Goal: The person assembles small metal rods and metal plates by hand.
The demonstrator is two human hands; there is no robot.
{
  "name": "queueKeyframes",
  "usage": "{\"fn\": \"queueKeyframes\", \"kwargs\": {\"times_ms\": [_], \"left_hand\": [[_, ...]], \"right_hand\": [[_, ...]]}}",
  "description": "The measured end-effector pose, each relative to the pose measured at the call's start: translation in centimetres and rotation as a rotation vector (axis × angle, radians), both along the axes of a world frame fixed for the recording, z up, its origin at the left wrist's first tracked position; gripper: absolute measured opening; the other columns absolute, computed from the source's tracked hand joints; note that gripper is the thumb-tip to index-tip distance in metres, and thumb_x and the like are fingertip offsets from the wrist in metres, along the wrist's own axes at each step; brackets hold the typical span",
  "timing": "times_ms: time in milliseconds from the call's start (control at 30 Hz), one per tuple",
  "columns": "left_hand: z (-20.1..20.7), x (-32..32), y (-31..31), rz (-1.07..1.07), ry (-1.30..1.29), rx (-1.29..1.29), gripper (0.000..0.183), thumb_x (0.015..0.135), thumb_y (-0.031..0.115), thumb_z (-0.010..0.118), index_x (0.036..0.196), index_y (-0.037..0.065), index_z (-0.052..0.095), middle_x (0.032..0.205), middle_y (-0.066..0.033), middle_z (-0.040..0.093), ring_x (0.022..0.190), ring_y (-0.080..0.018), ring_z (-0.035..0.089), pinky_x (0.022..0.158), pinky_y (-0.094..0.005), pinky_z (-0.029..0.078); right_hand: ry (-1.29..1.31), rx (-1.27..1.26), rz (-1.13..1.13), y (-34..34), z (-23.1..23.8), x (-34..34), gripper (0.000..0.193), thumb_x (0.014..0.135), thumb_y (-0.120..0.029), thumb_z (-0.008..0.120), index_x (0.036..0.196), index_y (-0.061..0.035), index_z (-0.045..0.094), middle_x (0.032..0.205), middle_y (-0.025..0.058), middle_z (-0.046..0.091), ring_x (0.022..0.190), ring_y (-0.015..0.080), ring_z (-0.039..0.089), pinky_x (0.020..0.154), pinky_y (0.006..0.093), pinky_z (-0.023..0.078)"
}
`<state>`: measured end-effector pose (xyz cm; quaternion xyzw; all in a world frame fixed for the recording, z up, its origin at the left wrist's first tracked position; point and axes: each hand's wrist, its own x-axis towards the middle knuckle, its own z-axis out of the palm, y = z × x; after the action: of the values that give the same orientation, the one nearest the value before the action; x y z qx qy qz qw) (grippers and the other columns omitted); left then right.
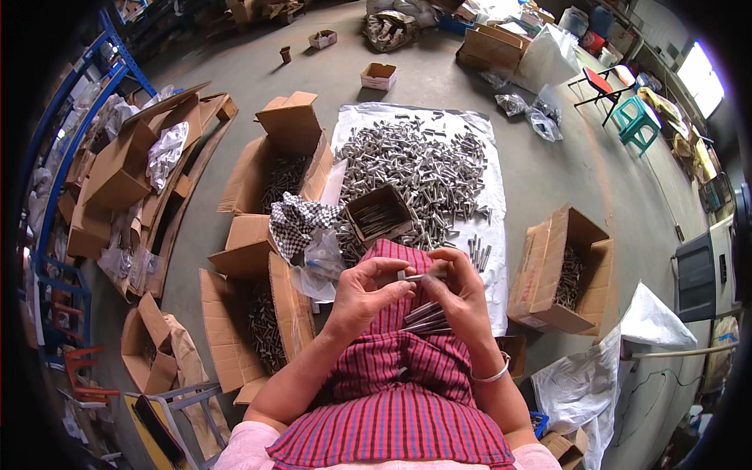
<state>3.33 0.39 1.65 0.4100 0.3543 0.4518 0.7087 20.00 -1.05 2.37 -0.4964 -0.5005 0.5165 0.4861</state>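
Note:
Above my lap, my left hand (362, 296) and my right hand (464, 301) face each other, both with fingers pinched. Between them is a small silvery metal bolt (412, 276). My left thumb and fingers are at its wider end; the right fingertips close round its other end and partly hide it. Several long metal pieces (427, 316) lie on my striped apron (392, 427), just below the hands. Beyond my knees, a big heap of similar metal pieces (415, 160) covers a white sheet (497, 196). A small open box (395, 228) with metal pieces inside sits at the heap's near edge.
Open cartons of metal pieces stand left, one (291, 301) near and one (317, 168) farther. Another carton (540, 270) is at right. Checked cloth (301, 223) and clear plastic lie beside the heap. A pallet (223, 113), blue rack (125, 59) and green stool (636, 121) stand farther out.

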Motion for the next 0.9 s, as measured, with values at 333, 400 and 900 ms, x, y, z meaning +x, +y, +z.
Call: {"fn": "queueKeyframes", "kwargs": {"times_ms": [333, 400, 900], "left_hand": [[-0.6, -0.6, 0.1, 0.07, -0.071, -0.011, 0.03, 0.083, 0.004, 0.061, 0.112, -0.003, 0.053, 0.093, -0.009, 0.064, 0.08, -0.0124, 0.061, 0.069, -0.0257, 0.052], [-0.3, -0.2, -0.2, 0.08, -0.027, 0.073, 0.03, 0.085, 0.006, 0.059, 0.113, -0.003, 0.052, 0.091, -0.0083, 0.064, 0.078, -0.0122, 0.061, 0.067, -0.0253, 0.052], [-1.7, -1.6, 0.4, 0.037, -0.05, 0.211, 0.067, 0.085, 0.035, 0.06, 0.133, -0.002, 0.031, 0.126, -0.0193, 0.046, 0.109, -0.024, 0.053, 0.092, -0.0349, 0.044]], "right_hand": [[0.162, 0.016, -0.085, 0.4, -0.6, -1.5, 0.008, 0.089, -0.007, 0.055, 0.094, -0.0016, 0.055, 0.065, -0.0035, 0.049, 0.052, 0.0023, 0.04, 0.046, 0.0184, 0.03], [0.197, -0.003, -0.145, 0.2, -0.5, -1.4, 0.007, 0.087, -0.005, 0.056, 0.094, -0.0013, 0.056, 0.07, -0.0024, 0.051, 0.059, 0.0038, 0.045, 0.052, 0.0181, 0.035], [-0.587, 0.392, 0.179, 0.5, -0.1, -1.2, 0.012, 0.081, -0.012, 0.062, 0.086, -0.0018, 0.06, 0.077, 0.0135, 0.06, 0.067, 0.0296, 0.06, 0.056, 0.036, 0.046]]}}
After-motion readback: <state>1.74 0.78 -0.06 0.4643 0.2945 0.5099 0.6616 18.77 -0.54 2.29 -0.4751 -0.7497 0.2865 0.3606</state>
